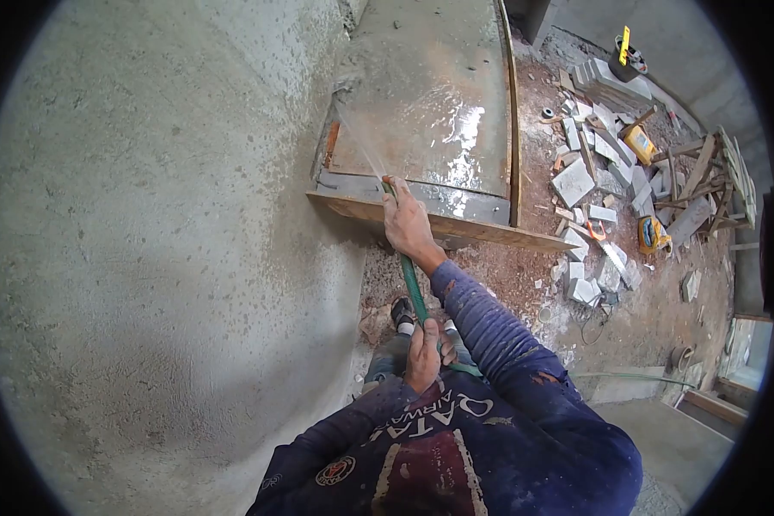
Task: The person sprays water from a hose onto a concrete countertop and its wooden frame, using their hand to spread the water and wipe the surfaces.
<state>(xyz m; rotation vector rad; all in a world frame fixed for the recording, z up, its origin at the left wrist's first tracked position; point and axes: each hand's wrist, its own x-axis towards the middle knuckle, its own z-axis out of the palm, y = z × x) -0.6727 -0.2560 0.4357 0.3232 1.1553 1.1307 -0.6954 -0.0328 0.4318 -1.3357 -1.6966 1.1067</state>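
Note:
My right hand [408,225] is closed around a green hose [413,288] close to its end, with the fingertips at the mouth. A thin spray of water [361,142] fans out up and to the left, towards the corner where the wall meets the slab. Lower down, in front of my chest, my left hand [422,357] is wrapped round the same hose. Ahead lies a wet concrete slab [404,77], shiny with water on its right half. A wooden board [456,226] edges its near side, and another strip [515,112] runs along its right.
A rough plastered wall [163,241] fills the left. On the right, the dirt floor holds broken blocks [574,183], a handsaw [611,245], a yellow container [641,144], a wooden trestle [705,176] and a black bucket [625,67]. More hose [632,376] trails across the floor behind me.

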